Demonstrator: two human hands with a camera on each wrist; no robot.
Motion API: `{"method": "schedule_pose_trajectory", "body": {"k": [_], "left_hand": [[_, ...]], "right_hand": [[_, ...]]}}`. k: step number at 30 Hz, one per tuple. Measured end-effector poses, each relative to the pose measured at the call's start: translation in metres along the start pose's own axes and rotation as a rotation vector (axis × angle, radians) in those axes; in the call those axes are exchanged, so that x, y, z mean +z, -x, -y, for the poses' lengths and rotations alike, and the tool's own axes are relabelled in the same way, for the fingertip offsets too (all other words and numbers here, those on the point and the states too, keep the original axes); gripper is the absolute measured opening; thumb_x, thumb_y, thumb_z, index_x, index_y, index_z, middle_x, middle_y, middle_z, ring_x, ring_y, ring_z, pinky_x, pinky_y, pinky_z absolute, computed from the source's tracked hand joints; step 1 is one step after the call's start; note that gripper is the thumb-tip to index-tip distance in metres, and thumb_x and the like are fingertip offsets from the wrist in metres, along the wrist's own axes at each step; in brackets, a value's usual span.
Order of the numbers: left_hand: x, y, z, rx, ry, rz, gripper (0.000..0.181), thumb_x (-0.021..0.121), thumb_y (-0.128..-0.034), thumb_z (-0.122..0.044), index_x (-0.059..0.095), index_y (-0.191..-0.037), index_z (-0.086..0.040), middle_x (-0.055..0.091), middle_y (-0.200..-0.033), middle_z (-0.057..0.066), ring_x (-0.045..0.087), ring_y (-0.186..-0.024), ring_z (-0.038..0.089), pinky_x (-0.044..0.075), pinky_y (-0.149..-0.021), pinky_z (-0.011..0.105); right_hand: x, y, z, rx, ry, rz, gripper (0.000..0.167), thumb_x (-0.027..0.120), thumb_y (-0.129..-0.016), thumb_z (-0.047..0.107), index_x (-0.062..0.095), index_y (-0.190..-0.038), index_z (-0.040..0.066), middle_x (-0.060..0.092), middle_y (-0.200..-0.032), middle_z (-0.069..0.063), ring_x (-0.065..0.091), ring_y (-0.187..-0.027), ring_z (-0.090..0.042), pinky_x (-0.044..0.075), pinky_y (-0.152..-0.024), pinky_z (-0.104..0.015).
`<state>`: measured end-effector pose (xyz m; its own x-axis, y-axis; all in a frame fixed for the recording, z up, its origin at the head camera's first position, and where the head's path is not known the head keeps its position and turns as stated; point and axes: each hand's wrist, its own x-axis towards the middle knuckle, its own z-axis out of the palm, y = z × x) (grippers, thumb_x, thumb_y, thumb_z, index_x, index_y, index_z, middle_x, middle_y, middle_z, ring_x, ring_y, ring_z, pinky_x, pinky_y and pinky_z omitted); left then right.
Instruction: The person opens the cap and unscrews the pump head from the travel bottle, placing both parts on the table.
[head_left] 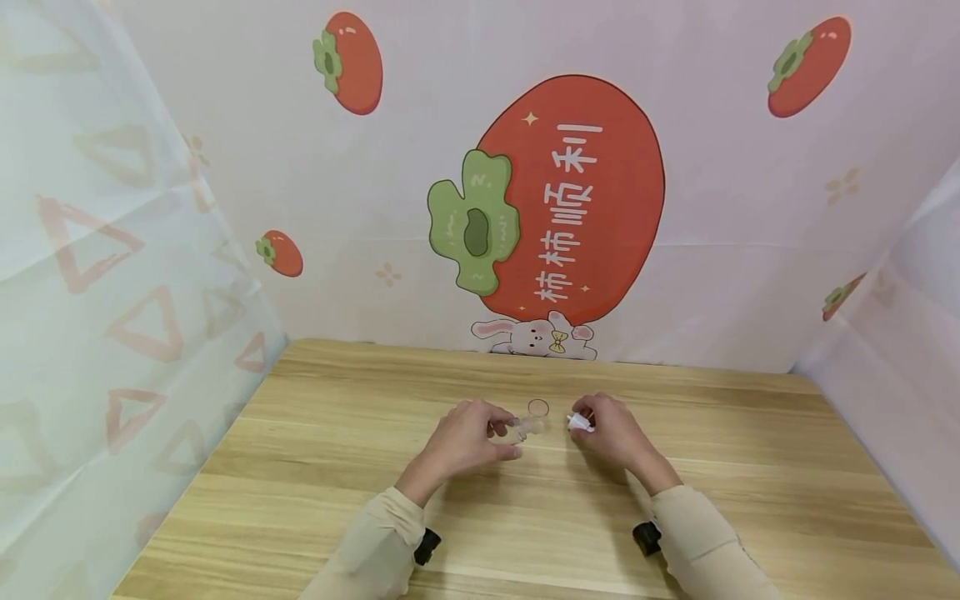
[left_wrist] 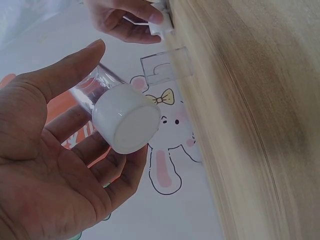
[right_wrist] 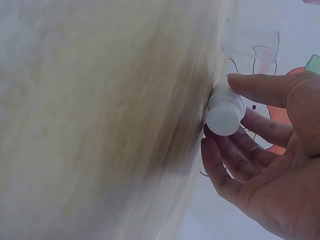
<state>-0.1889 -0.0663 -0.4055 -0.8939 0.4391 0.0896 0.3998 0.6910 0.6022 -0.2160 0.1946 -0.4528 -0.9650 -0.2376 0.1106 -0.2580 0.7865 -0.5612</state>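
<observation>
My left hand [head_left: 468,439] holds a small clear bottle [head_left: 521,428] between thumb and fingers. In the left wrist view the bottle is tilted, and its white base [left_wrist: 132,122] faces the camera. My right hand [head_left: 611,427] pinches a white piece [head_left: 580,422] that looks like a pump head, with a small spout showing. Its round white end [right_wrist: 223,118] shows in the right wrist view, the thumb on one side of it. Between the hands a clear cylindrical cap [left_wrist: 166,66] stands on the table, its rim a thin ring in the head view.
The wood-grain table [head_left: 337,467] runs back to a printed cloth wall [head_left: 705,250] with persimmons and a rabbit. Another cloth [head_left: 112,275] closes the left side. Black wrist cameras [head_left: 427,547] sit at both cuffs.
</observation>
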Motion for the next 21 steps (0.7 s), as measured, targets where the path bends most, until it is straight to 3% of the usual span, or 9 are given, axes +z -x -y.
{"method": "schedule_pose_trajectory", "body": {"k": [21], "left_hand": [[-0.0008, -0.0001, 0.0003, -0.008, -0.002, -0.014, 0.032, 0.088, -0.0788, -0.028, 0.079, -0.106, -0.012, 0.071, -0.087, 0.000, 0.061, -0.079, 0.013, 0.048, -0.071, 0.034]], "right_hand": [[-0.0018, 0.0016, -0.0025, 0.012, -0.019, 0.003, 0.034, 0.080, -0.082, 0.006, 0.068, -0.112, -0.005, 0.064, -0.097, -0.010, 0.062, -0.089, -0.025, 0.054, -0.081, -0.044]]}}
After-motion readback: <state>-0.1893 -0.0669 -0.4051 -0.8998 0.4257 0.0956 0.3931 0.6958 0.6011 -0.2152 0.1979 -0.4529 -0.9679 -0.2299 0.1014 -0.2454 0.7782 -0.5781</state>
